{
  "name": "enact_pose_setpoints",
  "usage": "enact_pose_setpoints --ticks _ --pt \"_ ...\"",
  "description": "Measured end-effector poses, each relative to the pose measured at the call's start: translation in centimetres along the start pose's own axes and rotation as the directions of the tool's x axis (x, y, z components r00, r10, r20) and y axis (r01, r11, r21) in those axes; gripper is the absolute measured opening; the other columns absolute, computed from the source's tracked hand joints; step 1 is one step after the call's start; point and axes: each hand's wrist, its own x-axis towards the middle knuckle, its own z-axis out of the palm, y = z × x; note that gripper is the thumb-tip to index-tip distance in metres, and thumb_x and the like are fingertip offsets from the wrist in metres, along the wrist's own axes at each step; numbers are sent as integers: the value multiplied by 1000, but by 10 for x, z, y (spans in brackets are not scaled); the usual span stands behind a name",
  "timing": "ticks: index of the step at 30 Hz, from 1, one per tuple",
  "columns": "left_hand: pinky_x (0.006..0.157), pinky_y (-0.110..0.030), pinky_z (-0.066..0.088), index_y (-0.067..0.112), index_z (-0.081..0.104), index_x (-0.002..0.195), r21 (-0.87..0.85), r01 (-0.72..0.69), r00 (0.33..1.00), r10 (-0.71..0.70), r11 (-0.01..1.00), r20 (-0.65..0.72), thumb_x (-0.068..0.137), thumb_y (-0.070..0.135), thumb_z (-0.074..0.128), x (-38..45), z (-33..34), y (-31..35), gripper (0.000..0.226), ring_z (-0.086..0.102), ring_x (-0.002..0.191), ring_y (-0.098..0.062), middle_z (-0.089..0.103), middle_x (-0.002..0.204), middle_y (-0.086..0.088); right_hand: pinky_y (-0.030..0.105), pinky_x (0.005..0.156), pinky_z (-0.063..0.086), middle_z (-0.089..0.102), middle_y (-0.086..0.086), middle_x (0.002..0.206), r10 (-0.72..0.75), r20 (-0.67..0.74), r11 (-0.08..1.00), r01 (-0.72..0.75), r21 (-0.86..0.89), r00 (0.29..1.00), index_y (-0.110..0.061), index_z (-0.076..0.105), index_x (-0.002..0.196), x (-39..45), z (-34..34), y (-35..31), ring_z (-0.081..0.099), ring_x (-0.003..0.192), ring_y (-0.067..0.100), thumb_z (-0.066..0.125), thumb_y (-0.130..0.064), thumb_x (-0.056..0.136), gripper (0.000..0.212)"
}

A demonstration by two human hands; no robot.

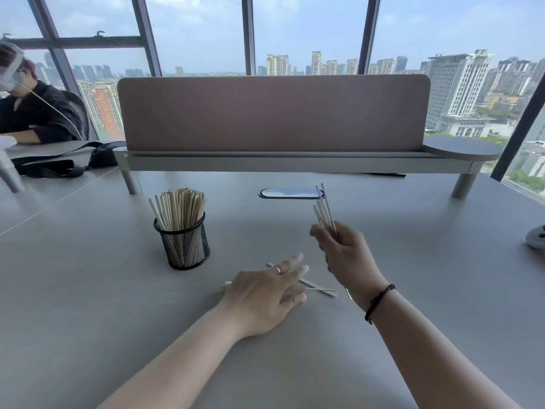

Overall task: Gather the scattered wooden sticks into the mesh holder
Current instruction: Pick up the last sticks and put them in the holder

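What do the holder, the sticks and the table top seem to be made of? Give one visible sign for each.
Holder: black metal mesh, probably; the sticks inside show through its fine grid.
Sticks in the right hand and on the table: pale, unpainted wood, thin and flat.
Table top: smooth grey matt surface, perhaps laminate; no grain shows, only soft reflections.

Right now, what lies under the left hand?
A few wooden sticks lie on the table, poking out past the left hand. How many it covers cannot be seen.

Pale flat wooden sticks (324,214) fan upright from the right grip; others (320,289) lie just below-left; black round mesh holder (185,246), upright and packed, stands well left.
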Motion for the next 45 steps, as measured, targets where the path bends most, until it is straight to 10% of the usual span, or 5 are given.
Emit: enact_pose_setpoints --ticks 6,19,23,27,45 --pt "83 -33 49 32 58 104 -133 -38 993 23 990 -115 96 52 43 8 4 9 26 63 111 -14 61 128 24 26 42 25 30 6 53 138 38 976 -142 167 990 -8 36 61 -7 0 4 24 46 18 67 -40 89 53" --pt "62 -29 45 30 45 99 -215 -34 865 -79 976 -496 94 21 52 -14 -12 -20 12 62 77 -18 56 81 14 40 67 35 25 -8 43 74 15 892 -73 447 997 -27 27 44 -13 2 -19 29 45 15 53 -37 99 62" --pt "45 -25 29 22 40 64 -644 -64 747 -391 763 -538 87 56 64 -16 -30 -15 48 35 43 -16 33 49 6 41 62 31 28 -5 42 100 22 920 -101 379 995 -23 29 39 -15 3 -15 31 44 17 55 -44 96 66" --pt "42 -18 15 16 19 58 -960 -191 788 -551 203 -273 72 56 77 -15 -39 -19 72 13 40 -11 19 46 6 36 53 28 33 5 48 113 75 940 -131 314 991 -18 33 42 -18 10 -8 30 46 21 59 -47 93 64" --pt "45 -22 6 23 17 54 -980 -200 767 -621 6 -161 82 30 63 -13 -43 -11 55 7 43 -10 14 45 5 28 48 11 16 -1 48 133 183 939 -182 290 974 -24 19 52 -26 19 -11 9 49 18 65 -34 91 61"
